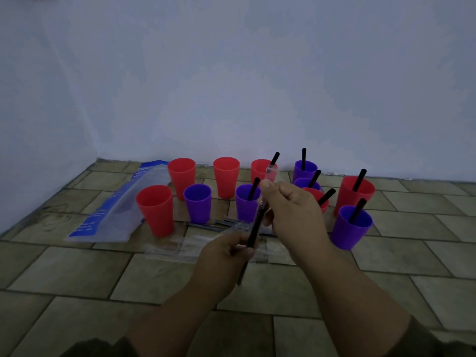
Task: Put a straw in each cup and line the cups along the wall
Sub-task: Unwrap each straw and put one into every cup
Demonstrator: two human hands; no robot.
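Observation:
Red and purple cups stand on the tiled floor near the wall. Several on the right hold black straws, such as a purple cup (351, 226) and a red cup (356, 193). A front red cup (155, 210), a purple cup (197, 202) and two red cups at the back (181, 176) (226, 175) hold none. My left hand (224, 256) grips the lower part of a black straw (255, 228). My right hand (291, 210) pinches its clear wrapper (270, 172) at the upper end. More wrapped straws (219, 225) lie on the floor behind my hands.
A blue and clear plastic bag (118, 204) lies at the left beside the cups. Clear empty wrappers (185, 247) lie on the floor under my left hand. The white wall (231, 86) runs along the back and meets a side wall at the left.

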